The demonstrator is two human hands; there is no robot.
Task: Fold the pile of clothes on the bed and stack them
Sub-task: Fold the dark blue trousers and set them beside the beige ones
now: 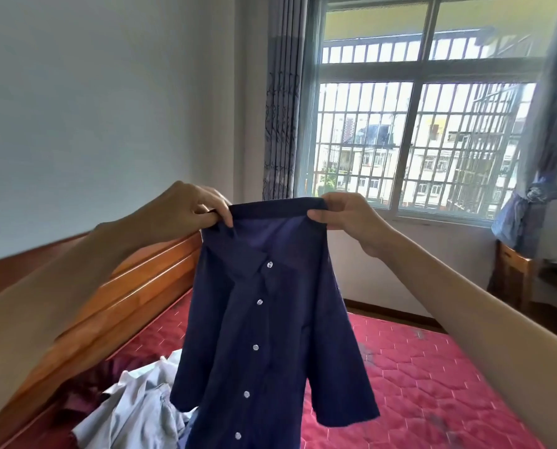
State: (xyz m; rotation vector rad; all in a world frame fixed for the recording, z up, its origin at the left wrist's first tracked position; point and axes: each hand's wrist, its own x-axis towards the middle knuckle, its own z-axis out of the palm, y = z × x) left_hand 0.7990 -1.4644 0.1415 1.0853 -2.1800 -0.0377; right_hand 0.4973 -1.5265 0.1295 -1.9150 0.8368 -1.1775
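Observation:
A navy blue button-up shirt [264, 325] hangs in the air in front of me, white buttons running down its front. My left hand [186, 209] pinches its top edge at the left. At the right end of that same edge my right hand [348, 218] pinches the cloth. The shirt's lower part drapes over a pile of clothes [131, 413] on the red quilted mattress [432, 377]. That pile holds pale blue-white garments and a dark red one; part of it is hidden behind the shirt.
A wooden bed frame [115, 306] runs along the left beside the white wall. Beyond the bed is a barred window [410, 131] with grey curtains. A wooden chair or table [513, 273] stands at the far right.

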